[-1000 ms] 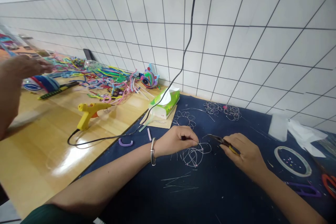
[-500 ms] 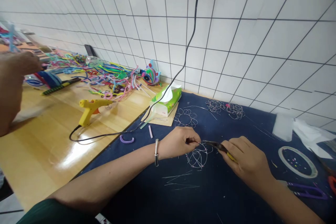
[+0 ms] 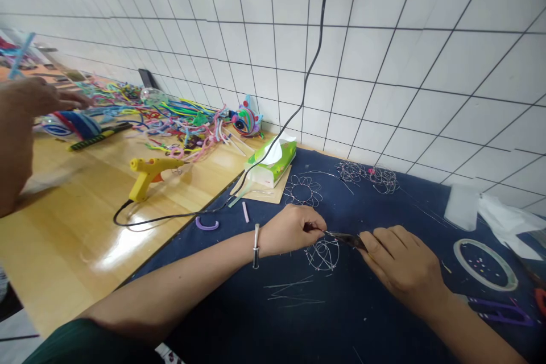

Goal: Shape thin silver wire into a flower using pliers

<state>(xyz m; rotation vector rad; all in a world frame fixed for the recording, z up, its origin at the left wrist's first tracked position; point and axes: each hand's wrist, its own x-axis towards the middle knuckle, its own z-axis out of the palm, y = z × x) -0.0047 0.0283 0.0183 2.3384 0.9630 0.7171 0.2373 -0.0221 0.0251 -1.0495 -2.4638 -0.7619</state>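
Pliers (image 3: 347, 240) have moved up to your left hand (image 3: 290, 232), which pinches the wire frame (image 3: 323, 255) above cloth (image 3: 341, 324); your right hand (image 3: 401, 259) clasps them. Tissue pack (image 3: 279, 169) stands beyond; cloth edge borders tabletop (image 3: 72, 227) leftward.

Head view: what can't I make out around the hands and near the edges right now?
All in the head view:
Wire: its near end is hidden by the fingers of the left hand.
Pliers: handles mostly covered by the right hand; tips too small to show their bite.
Coloured bits inside the pale ring: too small to identify.
Red handle: cut off by the right edge.
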